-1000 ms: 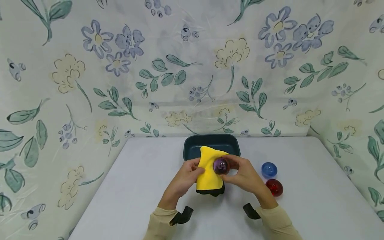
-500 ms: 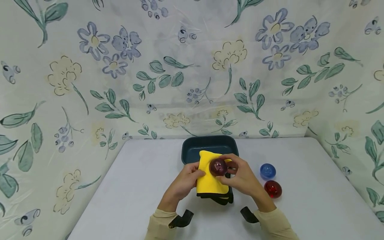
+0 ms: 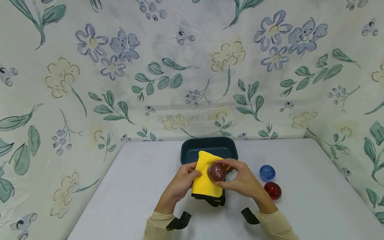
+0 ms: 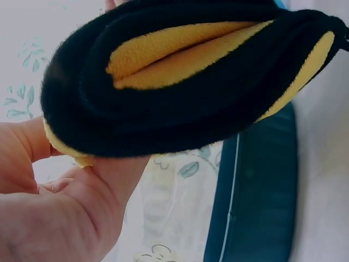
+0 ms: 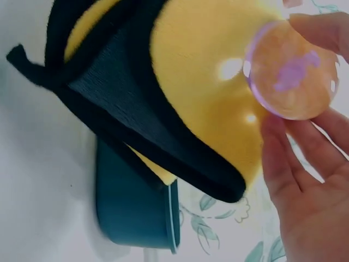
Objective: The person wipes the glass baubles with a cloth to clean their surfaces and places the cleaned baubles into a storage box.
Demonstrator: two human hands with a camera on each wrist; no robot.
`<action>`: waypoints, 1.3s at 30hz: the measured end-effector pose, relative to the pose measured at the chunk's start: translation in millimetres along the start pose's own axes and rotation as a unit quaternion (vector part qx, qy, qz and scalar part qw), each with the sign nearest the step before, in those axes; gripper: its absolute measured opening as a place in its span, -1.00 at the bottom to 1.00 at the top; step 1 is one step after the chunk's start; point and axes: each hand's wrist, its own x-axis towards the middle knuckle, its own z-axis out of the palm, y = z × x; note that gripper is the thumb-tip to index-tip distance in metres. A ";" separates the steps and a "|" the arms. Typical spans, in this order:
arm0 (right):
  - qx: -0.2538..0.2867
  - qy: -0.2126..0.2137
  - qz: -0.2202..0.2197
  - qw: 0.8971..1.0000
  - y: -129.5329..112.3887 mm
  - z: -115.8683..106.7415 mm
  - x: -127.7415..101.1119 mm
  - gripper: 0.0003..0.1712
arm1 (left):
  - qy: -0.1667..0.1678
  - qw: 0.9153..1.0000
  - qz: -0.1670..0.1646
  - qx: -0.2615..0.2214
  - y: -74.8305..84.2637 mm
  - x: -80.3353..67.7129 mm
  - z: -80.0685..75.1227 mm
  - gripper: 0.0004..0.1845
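Note:
My left hand [image 3: 182, 181] grips a folded yellow cloth [image 3: 207, 183] with black edging, thumb on its front face. In the left wrist view the folded layers of the cloth [image 4: 163, 114] show end-on, hiding some of the fingers. My right hand [image 3: 243, 178] pinches a clear purple ball [image 3: 217, 172] between thumb and fingers, against the cloth's front. Seen from the right wrist, the ball [image 5: 294, 71] is see-through, with yellow showing behind it. Both hands are raised over the white table, in front of a dark teal tray [image 3: 192, 146].
To the right on the white table [image 3: 126, 186] sit a clear blue ball [image 3: 267, 172] and a clear red ball [image 3: 272, 191], close together beside my right forearm. The tray stands near the back edge. A flowered curtain [image 3: 168, 83] hangs behind the table.
The purple ball has shifted slightly left and down across the cloth, turning in my right fingers. The cloth has swung a little and dropped slightly. The blue and red balls rest where they were.

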 end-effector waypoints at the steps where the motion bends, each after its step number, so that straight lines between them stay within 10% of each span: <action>1: -0.003 -0.009 0.001 1.000 0.0 -0.8 -0.3 -0.30 | 0.006 1.000 -0.001 0.003 0.7 -0.5 0.1 -0.48; 13: 0.016 -0.067 0.017 0.998 4.3 -6.6 -0.9 -0.32 | 0.056 0.997 0.003 0.045 4.7 -1.8 3.6 -0.48; 39: 0.027 0.021 0.069 0.997 7.3 1.4 2.0 -0.30 | -0.015 0.999 -0.019 0.025 -0.8 0.9 12.6 -0.49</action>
